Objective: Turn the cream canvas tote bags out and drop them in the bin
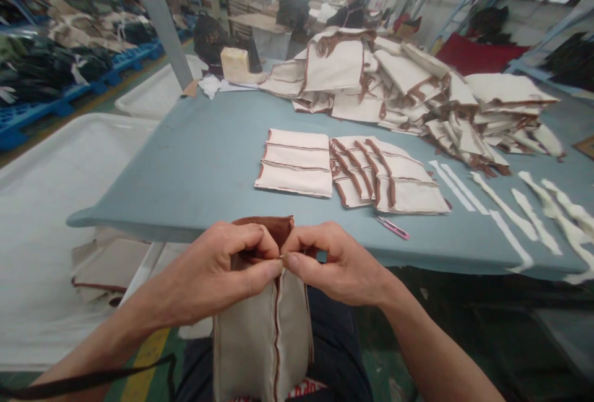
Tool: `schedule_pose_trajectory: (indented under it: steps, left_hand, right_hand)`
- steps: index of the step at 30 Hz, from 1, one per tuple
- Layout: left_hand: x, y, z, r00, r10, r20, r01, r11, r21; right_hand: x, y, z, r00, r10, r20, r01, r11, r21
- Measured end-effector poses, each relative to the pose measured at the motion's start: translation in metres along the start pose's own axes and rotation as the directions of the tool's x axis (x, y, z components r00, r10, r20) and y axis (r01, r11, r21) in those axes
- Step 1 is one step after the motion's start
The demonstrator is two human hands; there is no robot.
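A cream fabric pouch with brown trim (pixel 250 334) hangs over my lap, its mouth at the top and a brown-edged seam running down its front. My left hand (pixel 241 260) pinches the pouch's upper edge on the left of that seam. Close against it, my right hand (pixel 325 260) pinches the same edge from the right, fingertips nearly touching the other hand's. Whatever small part sits between the fingertips is too tiny to make out. Past my hands on the table lie one flat cream panel piece (pixel 294 164) and an overlapping row of similar pieces (pixel 408 182).
The blue-covered table (pixel 185 161) carries a large heap of cream pieces (pixel 371 74), pink-handled snips (pixel 393 227) and pale strips (pixel 510 229). White bins (pixel 88 142) stand to the left, with a metal post (pixel 160 18) beside the table. A person (pixel 350 9) sits far back.
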State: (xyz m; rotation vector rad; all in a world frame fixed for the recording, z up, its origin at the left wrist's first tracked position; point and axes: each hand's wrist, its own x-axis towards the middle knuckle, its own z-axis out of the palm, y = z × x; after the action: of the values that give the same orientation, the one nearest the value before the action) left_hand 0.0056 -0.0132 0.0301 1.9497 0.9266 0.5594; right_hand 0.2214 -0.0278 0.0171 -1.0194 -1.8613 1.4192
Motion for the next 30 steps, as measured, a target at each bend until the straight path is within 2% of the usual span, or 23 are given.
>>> schedule_pose_trajectory:
  steps: [4, 8, 19, 22, 26, 30]
  left_hand:
    - [-0.005, -0.002, 0.001, 0.999, 0.022, -0.049, -0.022, 1.0, 0.004]
    - [-0.009, -0.008, 0.006, 0.992, 0.065, -0.106, -0.065, 0.998, -0.001]
    - [-0.02, -0.015, 0.012, 0.936, 0.258, -0.239, -0.235, 0.964, 0.123]
    - [-0.021, -0.017, 0.012, 0.932, 0.288, -0.222, -0.26, 0.954, 0.146]
    - [-0.02, -0.019, 0.007, 0.915, 0.365, -0.174, -0.318, 0.915, 0.248]
    - [-0.021, -0.024, 0.001, 0.861, 0.508, -0.031, -0.433, 0.762, 0.481]
  right_hand:
    - [-0.004, -0.001, 0.001, 1.0, -0.006, 0.023, 0.007, 0.998, -0.055]
    - [-0.005, 0.001, 0.004, 1.0, -0.004, -0.019, 0.003, 0.997, -0.071]
    - [0.003, 0.007, 0.015, 0.997, 0.079, 0.007, -0.079, 0.989, 0.123]
    - [0.005, 0.005, 0.017, 0.998, 0.059, -0.005, -0.058, 0.993, 0.1]
    - [0.007, 0.002, 0.016, 0.996, 0.072, 0.043, -0.078, 0.987, 0.139]
    - [0.008, -0.002, 0.011, 0.986, 0.128, 0.105, -0.146, 0.972, 0.186]
